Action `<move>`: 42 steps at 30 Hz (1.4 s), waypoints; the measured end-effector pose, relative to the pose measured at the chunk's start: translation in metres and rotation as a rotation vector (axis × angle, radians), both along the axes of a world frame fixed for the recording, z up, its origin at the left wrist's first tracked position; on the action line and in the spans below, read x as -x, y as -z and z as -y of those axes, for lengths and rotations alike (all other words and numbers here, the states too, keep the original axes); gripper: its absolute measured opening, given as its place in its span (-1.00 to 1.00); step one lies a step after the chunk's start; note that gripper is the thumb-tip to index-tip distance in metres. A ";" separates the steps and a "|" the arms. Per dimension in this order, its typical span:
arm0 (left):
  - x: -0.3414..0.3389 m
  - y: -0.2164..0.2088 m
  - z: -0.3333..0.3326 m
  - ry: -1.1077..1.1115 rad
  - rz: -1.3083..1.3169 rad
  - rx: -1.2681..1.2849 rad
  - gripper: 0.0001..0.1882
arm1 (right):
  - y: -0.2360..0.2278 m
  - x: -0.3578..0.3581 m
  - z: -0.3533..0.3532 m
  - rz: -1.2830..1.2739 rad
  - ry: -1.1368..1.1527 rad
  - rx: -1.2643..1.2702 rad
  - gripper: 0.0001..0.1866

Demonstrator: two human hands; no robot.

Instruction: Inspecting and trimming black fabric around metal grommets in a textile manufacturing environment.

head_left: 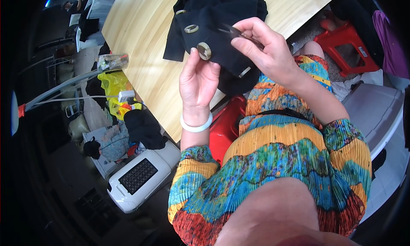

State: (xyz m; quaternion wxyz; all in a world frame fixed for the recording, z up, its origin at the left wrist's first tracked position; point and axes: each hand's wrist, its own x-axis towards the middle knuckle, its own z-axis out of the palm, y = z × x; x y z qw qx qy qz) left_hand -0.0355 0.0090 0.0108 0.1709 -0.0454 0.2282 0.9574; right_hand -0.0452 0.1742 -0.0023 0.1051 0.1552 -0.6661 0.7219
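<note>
A black garment (pixel 213 11) lies over the near part of the wooden table and hangs past its edge. Several large round buttons sit on it, among them a pale-rimmed button (pixel 191 29). My left hand (pixel 198 83), with a white bangle at the wrist, pinches the garment's edge around another large button (pixel 204 52), its thumb against the rim. Above the cloth to the right, my right hand (pixel 269 51) is closed around small dark thread snips (pixel 247 36). Their blades point left toward the garment, slightly blurred, apart from the pinched button.
The light wooden table (pixel 145 28) bears a clear container (pixel 112 62) at its left edge. A yellow plastic bag (pixel 113 92) hangs beside it. Red stools (pixel 348 47) stand at right and under the table. Farther left, another person (pixel 112 142) sits near a white machine (pixel 143 177).
</note>
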 end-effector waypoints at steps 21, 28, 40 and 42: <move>0.026 -0.027 0.000 0.066 0.014 0.344 -0.93 | -0.034 0.033 0.002 -0.187 -0.261 -0.195 -0.77; 0.023 -0.025 0.002 0.016 -0.096 0.267 -0.86 | -0.030 0.030 0.012 -0.104 -0.098 -0.131 -0.87; 0.000 -0.037 0.004 -0.392 -0.702 1.288 -0.68 | -0.029 0.015 0.017 0.088 -0.151 0.101 -0.86; 0.000 -0.037 0.003 -0.464 -0.832 1.425 -0.63 | -0.030 0.013 0.018 0.048 -0.187 0.171 -0.86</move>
